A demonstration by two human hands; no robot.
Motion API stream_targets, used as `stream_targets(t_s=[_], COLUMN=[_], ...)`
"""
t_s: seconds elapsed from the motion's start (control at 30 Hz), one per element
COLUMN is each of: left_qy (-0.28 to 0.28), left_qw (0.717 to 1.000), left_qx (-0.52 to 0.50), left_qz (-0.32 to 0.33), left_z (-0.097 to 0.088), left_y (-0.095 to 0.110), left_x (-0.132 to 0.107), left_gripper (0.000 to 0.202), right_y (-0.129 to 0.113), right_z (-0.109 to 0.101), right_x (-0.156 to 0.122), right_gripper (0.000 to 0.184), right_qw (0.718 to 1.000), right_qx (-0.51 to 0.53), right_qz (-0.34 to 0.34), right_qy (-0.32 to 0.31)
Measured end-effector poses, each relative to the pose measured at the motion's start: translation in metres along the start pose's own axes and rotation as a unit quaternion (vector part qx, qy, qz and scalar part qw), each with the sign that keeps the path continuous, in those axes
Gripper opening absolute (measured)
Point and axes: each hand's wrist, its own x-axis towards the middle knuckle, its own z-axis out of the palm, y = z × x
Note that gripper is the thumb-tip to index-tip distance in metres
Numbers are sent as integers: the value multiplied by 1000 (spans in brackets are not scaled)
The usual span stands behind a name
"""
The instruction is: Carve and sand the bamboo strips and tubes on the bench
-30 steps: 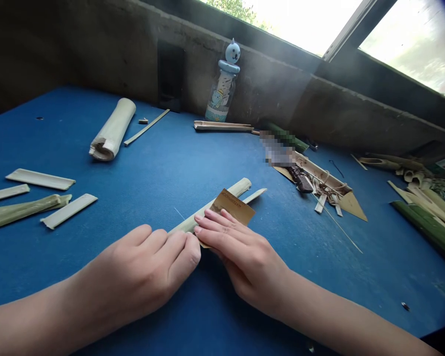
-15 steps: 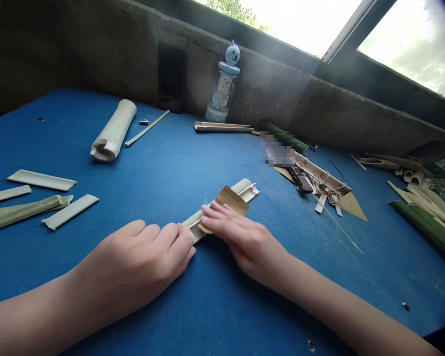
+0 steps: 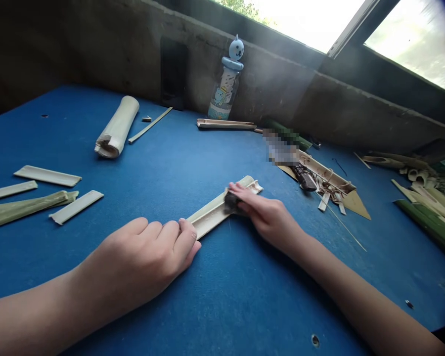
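A split piece of pale bamboo (image 3: pixel 215 217) lies slantwise on the blue table with its hollow side up. My left hand (image 3: pixel 152 252) is closed around its near end, which the fingers hide. Toward the far end, my right hand (image 3: pixel 265 210) holds a piece of sandpaper (image 3: pixel 232 202) against the hollow. The sandpaper's dark side shows at the fingertips, slightly blurred, and most of the sheet is covered by the hand.
Several bamboo strips (image 3: pixel 76 206) lie at left, below a bamboo tube (image 3: pixel 118 128). A clear bottle (image 3: pixel 222 96) stands by the wall. At right are a dark-handled tool (image 3: pixel 304 179), its blade pixelated, a bamboo trough (image 3: pixel 326 170) and green bamboo (image 3: pixel 426 225).
My right hand has slid up and right along the bamboo toward its far end. The sandpaper's brown side was showing before; now its dark side shows. My left hand keeps its hold.
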Motion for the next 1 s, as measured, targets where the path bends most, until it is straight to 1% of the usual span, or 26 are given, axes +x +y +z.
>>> stream_targets(t_s=[0.03,0.1,0.17,0.23,0.3,0.37,0.47,0.57,0.67,0.73,0.8,0.83,0.87,0.93,1.0], left_qy=[0,3,3,-3,-27,-50,-57,-56,-61,-62,-57,-53,-50,-46,-55], left_qw=[1000,1000,1000,999,999,998,998,998,998,997,997,997,998,998,997], left_qx=[-1,-11,-24,-22,-12,-8,-18,-22,-13,-7,-1,0,-1,-3,-6], left_qz=[-1,-5,-8,-24,-38,-47,-35,-7,30,47,50,48,48,44,45], left_z=[0,0,0,1,3,4,6,5,3,2,2,2,3,3,4], left_y=[0,0,1,4,6,8,8,3,-2,-4,-4,-4,-4,-3,-2], left_x=[-1,-3,-5,-7,-10,-12,-12,-9,-4,-3,-2,-2,-2,-2,-3], left_gripper=[31,32,31,31,29,28,25,19,18,19,20,20,20,22,24], right_y=[7,15,16,13,12,13,18,17,2,-15,-28,-31,-30,-16,6], right_z=[-4,-11,-16,-20,-23,-25,-27,-25,-11,4,15,18,18,9,-7], right_x=[0,0,0,0,0,-1,0,4,11,16,19,20,21,20,19], right_gripper=[44,40,33,27,21,17,16,19,25,22,19,20,22,27,27], right_qw=[999,995,985,970,958,956,966,978,991,997,996,994,992,992,995], right_qx=[-24,-73,-125,-192,-248,-271,-248,-201,-121,-49,18,39,45,19,-31], right_qz=[8,-13,-46,-44,-6,19,10,-5,-26,-47,-81,-102,-118,-127,-94], right_qy=[24,66,109,143,144,111,72,63,43,31,15,4,-6,-18,-7])
